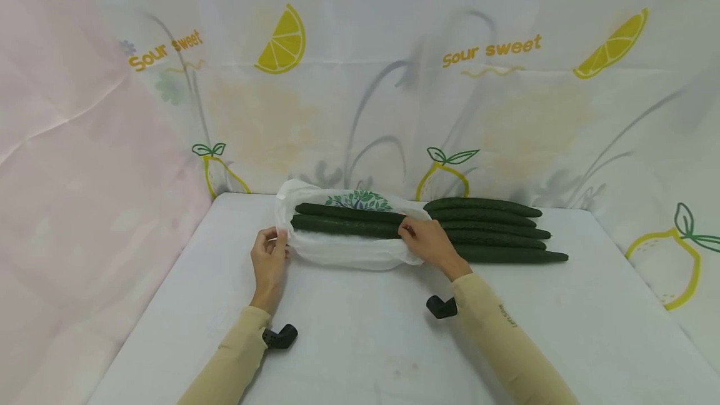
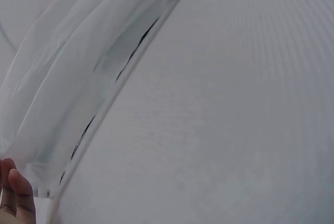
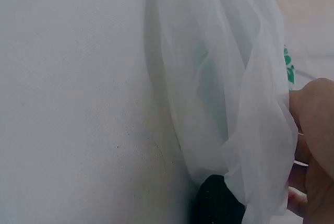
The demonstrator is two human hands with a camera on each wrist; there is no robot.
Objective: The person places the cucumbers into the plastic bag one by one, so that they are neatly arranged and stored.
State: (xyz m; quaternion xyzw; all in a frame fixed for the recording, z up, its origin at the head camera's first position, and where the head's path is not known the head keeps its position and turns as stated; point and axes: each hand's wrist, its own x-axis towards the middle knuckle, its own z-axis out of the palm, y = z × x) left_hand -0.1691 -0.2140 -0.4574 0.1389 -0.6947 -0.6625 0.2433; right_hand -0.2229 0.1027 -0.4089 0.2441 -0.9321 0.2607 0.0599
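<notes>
Two long dark green cucumbers point(image 1: 345, 225) lie side by side in a white plastic bag point(image 1: 343, 255) with a printed green tree. At the bag's left end my left hand point(image 1: 270, 258) pinches its edge; fingers of this hand point(image 2: 22, 187) show at the corner of the left wrist view. My right hand point(image 1: 427, 239) reaches over the bag's right end, its curled fingers holding the right end of a cucumber. The bag's near wall point(image 3: 219, 78) partly hides those fingertips in the right wrist view.
Several more cucumbers point(image 1: 497, 236) lie in a row right of the bag, close to my right hand. The white table point(image 1: 360, 330) ends at the back against a hanging cloth point(image 1: 360, 111) printed with lemons. Black wrist devices point(image 1: 280, 337) stick out from both sleeves.
</notes>
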